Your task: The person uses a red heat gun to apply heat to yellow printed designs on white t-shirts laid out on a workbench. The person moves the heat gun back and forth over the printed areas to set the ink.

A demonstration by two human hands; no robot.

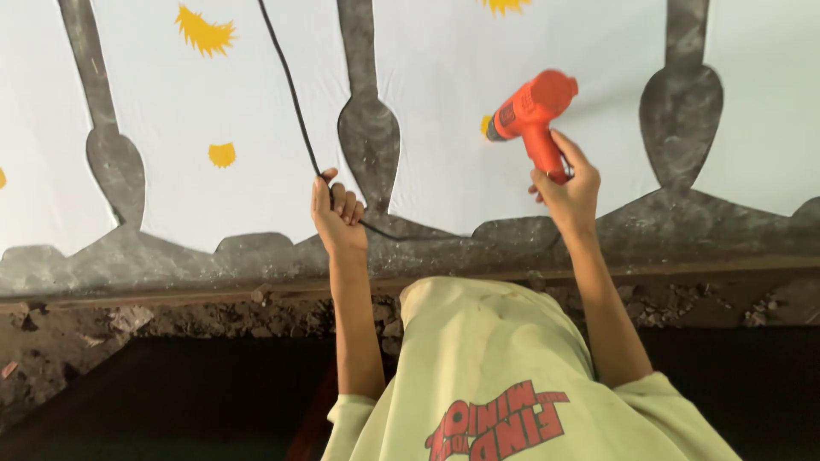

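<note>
**Heat gun held over white cloth**

The heat gun (531, 115), orange with a black tip, is held up at about 1 o'clock from the middle of the view. Its handle is gripped tight by the right hand (565, 192), with the fingers wrapped closed around it. The black tip is pointed to 9 o'clock, right beside a small yellow mark (485, 125) on the white cloth (256, 102).

A black cord (295, 102) is seen running down from 12 o'clock across the cloth. It is held by the left hand (337, 213), which is closed around it near the middle of the view. From there the cord is laid along the dark table (171, 256) toward 3 o'clock, behind the right wrist.

The white cloth is spread flat in pieces over the dark grey table. Grey gaps shaped like spoons are left between the pieces. More yellow paint marks (205, 32) are seen on the cloth at 11 o'clock, and a small one (222, 154) at 9 o'clock. Another is cut off by the top edge at 12 o'clock.

A pale green shirt (495, 367) with red print is worn by the person, at 6 o'clock. A rough, crumbly edge (128, 320) is seen under the table at 8 o'clock.
</note>
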